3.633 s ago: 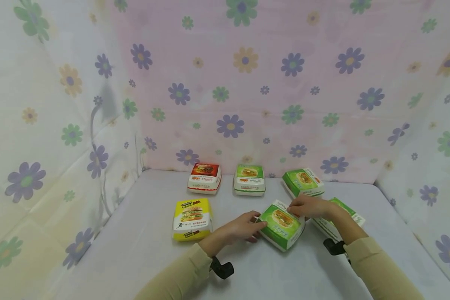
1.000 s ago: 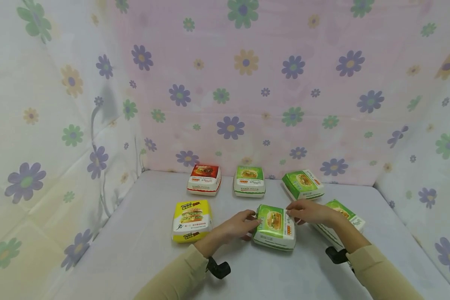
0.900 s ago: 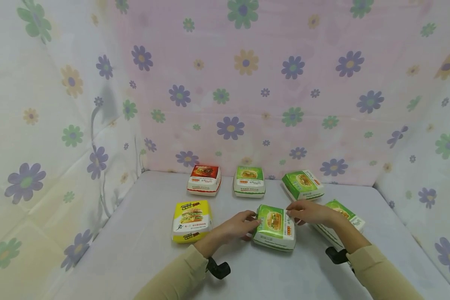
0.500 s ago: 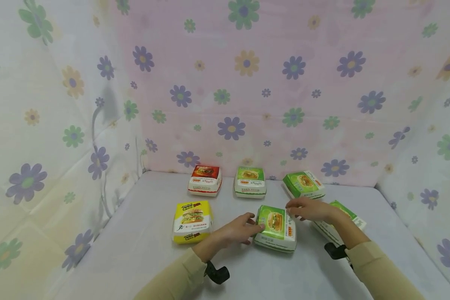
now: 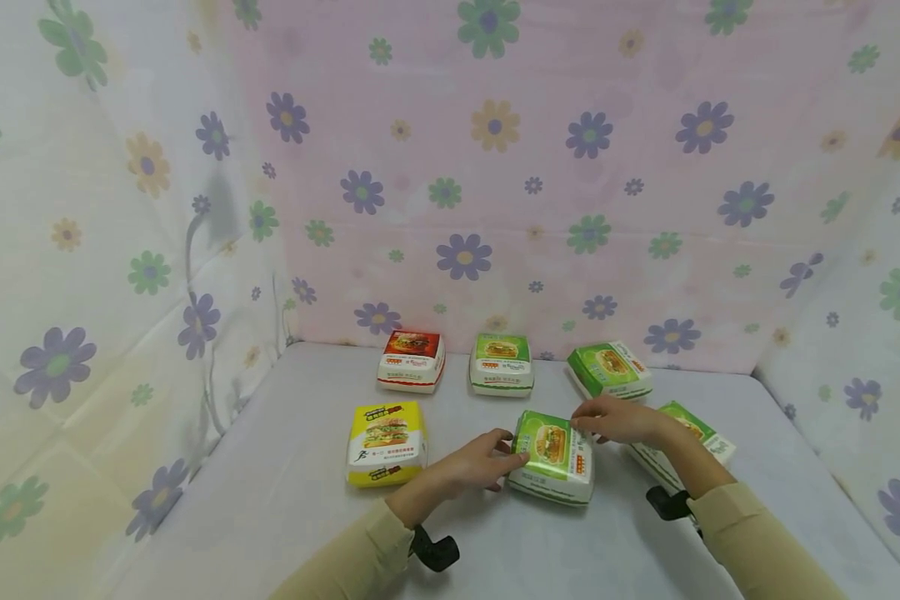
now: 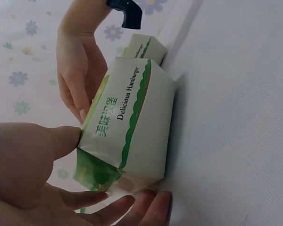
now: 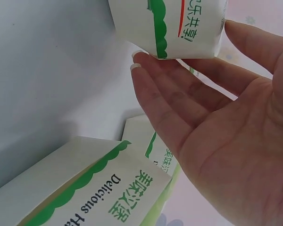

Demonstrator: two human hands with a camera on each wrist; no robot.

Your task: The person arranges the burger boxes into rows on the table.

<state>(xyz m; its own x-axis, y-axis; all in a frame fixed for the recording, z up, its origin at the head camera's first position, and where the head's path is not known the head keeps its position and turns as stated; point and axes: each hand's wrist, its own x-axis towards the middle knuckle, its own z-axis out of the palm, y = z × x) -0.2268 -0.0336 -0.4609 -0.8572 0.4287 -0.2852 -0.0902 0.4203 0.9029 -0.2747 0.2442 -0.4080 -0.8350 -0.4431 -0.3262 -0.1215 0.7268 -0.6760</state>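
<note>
A green-and-white hamburger box (image 5: 551,458) lies flat on the table between my hands, its white printed strip to the right. My left hand (image 5: 474,463) holds its left side; in the left wrist view the thumb (image 6: 61,141) lies on the upper corner and the fingers (image 6: 127,207) on the side. At the upper right corner, my right hand (image 5: 617,418) touches the box. The right wrist view shows that thumb (image 7: 250,44) at one edge and the fingers, only slightly bent, by the other side, pinching the corner lightly.
Behind stand a red box (image 5: 411,360), a green box (image 5: 501,364) and an angled green box (image 5: 609,370). A yellow box (image 5: 387,443) sits left of my left hand. Another green box (image 5: 690,433) lies partly under my right forearm. Flowered cloth (image 5: 461,167) hangs around the white table.
Since the oldest frame, the hamburger box has turned clockwise between my hands and come slightly left. In the last second only small finger shifts show; the other boxes stay put.
</note>
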